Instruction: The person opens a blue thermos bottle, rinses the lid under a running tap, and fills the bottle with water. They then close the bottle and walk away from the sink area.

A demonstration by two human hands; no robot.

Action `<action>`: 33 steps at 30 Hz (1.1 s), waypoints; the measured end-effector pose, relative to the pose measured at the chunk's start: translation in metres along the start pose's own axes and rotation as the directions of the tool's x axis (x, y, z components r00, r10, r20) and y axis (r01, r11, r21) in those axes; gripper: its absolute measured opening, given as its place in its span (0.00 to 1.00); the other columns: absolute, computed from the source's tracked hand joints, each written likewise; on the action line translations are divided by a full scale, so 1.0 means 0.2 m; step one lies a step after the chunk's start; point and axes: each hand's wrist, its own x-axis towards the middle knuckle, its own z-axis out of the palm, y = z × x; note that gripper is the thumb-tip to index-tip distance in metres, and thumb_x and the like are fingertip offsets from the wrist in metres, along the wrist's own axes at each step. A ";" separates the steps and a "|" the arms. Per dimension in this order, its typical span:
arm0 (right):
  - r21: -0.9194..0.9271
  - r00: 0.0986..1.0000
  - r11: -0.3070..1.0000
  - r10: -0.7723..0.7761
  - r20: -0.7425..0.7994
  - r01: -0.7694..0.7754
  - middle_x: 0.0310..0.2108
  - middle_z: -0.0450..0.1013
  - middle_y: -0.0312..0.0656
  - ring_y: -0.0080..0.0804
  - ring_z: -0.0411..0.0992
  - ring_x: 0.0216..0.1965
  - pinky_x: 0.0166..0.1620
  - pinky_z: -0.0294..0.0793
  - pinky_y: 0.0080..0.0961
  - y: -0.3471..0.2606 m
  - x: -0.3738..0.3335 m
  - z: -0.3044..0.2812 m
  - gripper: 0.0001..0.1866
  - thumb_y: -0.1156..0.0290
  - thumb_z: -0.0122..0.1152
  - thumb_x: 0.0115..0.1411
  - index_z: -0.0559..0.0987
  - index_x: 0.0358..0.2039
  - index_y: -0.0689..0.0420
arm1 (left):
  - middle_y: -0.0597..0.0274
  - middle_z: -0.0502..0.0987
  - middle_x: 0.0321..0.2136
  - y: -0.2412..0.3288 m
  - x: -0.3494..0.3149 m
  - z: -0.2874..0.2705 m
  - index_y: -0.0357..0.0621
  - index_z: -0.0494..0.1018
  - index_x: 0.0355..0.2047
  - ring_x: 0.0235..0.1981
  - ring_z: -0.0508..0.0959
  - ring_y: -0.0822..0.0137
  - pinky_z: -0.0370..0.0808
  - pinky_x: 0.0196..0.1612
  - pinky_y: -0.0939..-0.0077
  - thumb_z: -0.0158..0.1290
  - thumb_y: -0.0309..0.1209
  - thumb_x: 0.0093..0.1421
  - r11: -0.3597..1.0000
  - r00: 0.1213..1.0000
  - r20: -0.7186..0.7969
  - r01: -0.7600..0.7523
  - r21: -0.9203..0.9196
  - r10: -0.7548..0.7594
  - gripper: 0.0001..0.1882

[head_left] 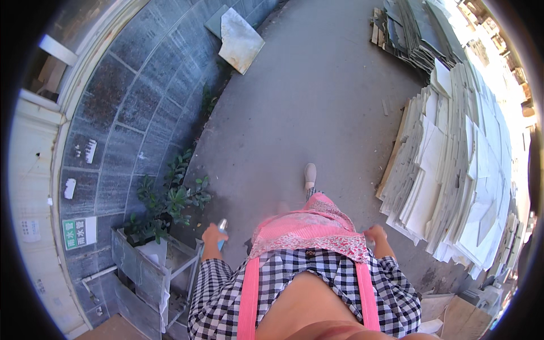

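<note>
Low at my left side, my left hand (212,233) is closed round a silver-ended object (223,224) with a bit of blue below it. Its exact kind is too small to tell. My right hand (375,233) hangs beside the pink apron (300,229), its fingers loosely curled and nothing visible in them. Both forearms come out of black-and-white checked sleeves. One shoe (310,173) shows ahead of the apron on the grey ground.
Tall stacks of pale stone slabs (447,164) line the right side, with darker slabs (419,34) farther off. A grey tiled wall (124,113) runs along the left. Beside it are a leafy plant (178,198), a metal frame (187,266) and a leaning broken slab (241,41).
</note>
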 end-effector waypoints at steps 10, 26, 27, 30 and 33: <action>0.578 0.954 0.762 0.268 0.131 -0.293 0.45 0.74 0.44 0.37 0.73 0.45 0.45 0.74 0.33 -0.16 0.58 -0.24 0.27 0.52 0.64 0.45 0.78 0.44 0.55 | 0.45 0.76 0.41 0.10 0.36 -0.21 0.37 0.68 0.44 0.43 0.77 0.50 0.74 0.44 0.61 0.67 0.41 0.29 0.784 0.862 0.087 0.493 -0.378 -0.500 0.40; 0.000 0.168 0.280 -0.577 -0.800 0.960 0.30 0.75 0.41 0.41 0.74 0.33 0.34 0.71 0.37 -2.20 0.50 -3.83 0.17 0.52 0.55 0.55 0.74 0.38 0.50 | 0.50 0.76 0.35 3.53 0.82 -2.60 0.42 0.64 0.44 0.37 0.77 0.49 0.72 0.40 0.60 0.65 0.37 0.33 0.330 0.322 -0.556 -0.940 -0.088 0.766 0.36; -0.014 0.198 0.339 -0.580 -0.790 0.941 0.31 0.75 0.41 0.42 0.74 0.33 0.34 0.71 0.38 -2.21 0.57 -3.88 0.17 0.52 0.55 0.55 0.74 0.38 0.51 | 0.50 0.76 0.35 3.61 0.88 -2.63 0.42 0.64 0.44 0.38 0.77 0.49 0.72 0.40 0.59 0.65 0.37 0.33 0.328 0.318 -0.514 -0.942 -0.073 0.797 0.36; -0.082 0.200 0.433 -0.567 -0.799 0.898 0.35 0.75 0.41 0.44 0.74 0.33 0.32 0.71 0.39 -2.26 0.75 -4.08 0.17 0.53 0.54 0.55 0.73 0.38 0.51 | 0.51 0.76 0.35 3.89 1.09 -2.79 0.42 0.65 0.44 0.38 0.77 0.49 0.72 0.39 0.58 0.64 0.39 0.34 0.307 0.297 -0.417 -0.951 -0.045 0.859 0.35; -0.092 0.223 0.505 -0.528 -0.820 0.858 0.38 0.74 0.42 0.45 0.75 0.31 0.30 0.72 0.40 -2.34 0.88 -4.28 0.17 0.53 0.54 0.56 0.73 0.37 0.52 | 0.50 0.76 0.35 4.16 1.26 -2.98 0.42 0.66 0.43 0.38 0.77 0.49 0.72 0.40 0.58 0.63 0.39 0.34 0.286 0.289 -0.320 -0.956 -0.057 0.902 0.34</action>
